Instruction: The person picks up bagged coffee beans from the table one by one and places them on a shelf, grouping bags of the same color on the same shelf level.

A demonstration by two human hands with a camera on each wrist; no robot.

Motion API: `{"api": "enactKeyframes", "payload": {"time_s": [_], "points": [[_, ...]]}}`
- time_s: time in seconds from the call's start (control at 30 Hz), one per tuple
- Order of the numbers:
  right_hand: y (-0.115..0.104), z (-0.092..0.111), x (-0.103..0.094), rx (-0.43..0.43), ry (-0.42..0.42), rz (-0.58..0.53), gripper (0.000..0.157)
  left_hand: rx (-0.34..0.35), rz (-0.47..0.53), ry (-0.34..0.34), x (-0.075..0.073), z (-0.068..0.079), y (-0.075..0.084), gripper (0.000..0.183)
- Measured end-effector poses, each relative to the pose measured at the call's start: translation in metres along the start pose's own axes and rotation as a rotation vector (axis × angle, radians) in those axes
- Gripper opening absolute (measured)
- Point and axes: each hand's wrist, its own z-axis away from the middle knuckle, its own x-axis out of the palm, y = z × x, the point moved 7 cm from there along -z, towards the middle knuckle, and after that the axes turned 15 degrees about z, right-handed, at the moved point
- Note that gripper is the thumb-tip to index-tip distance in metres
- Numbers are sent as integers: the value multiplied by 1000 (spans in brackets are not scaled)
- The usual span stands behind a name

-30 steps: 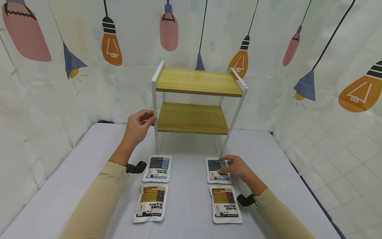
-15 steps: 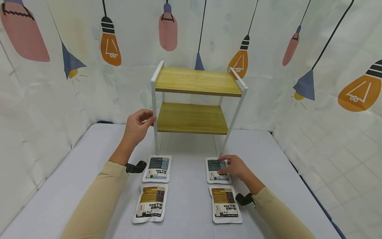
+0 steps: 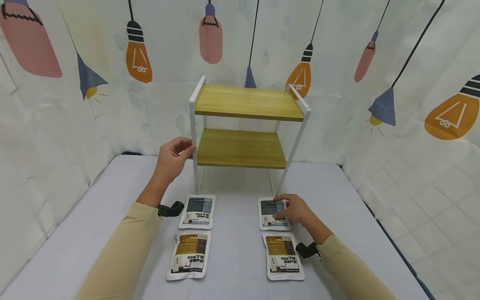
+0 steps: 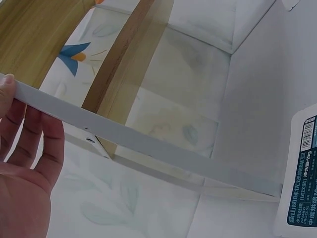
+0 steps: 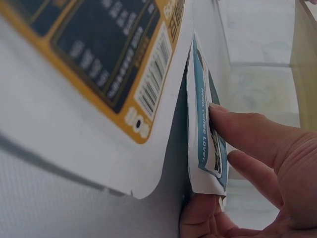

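My left hand [image 3: 172, 158] holds the left front post [image 3: 194, 141] of a small two-tier shelf, thumb in front and fingers behind, as the left wrist view [image 4: 29, 153] shows. At the right, my right hand [image 3: 298, 209] is on a blue-labelled coffee packet [image 3: 268, 220] lying on the table. In the right wrist view the thumb [image 5: 242, 124] presses the packet's face, while other fingers curl at its edge. Another blue-labelled coffee packet [image 3: 197, 212] lies by the shelf's left foot. Two brown-labelled coffee packets [image 3: 189, 256], one left and one right [image 3: 283, 257], lie nearer to me.
The shelf has an upper wooden board [image 3: 249, 101] and a lower one [image 3: 241, 148] in a white frame. It stands at the back of a white-covered table [image 3: 236, 254]. A curtain [image 3: 161, 108] printed with lamps surrounds the table's back and sides.
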Motion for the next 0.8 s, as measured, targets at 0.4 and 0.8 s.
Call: {"api": "enactKeyframes", "payload": {"time_s": [0.4,0.8], "points": [[-1,4,-3,-1,24,36,60,22,13,12,-1,-1,-1,26],[-3,9,-8,22,39,-18,55,14,0,10,1,-1,0,27]]}}
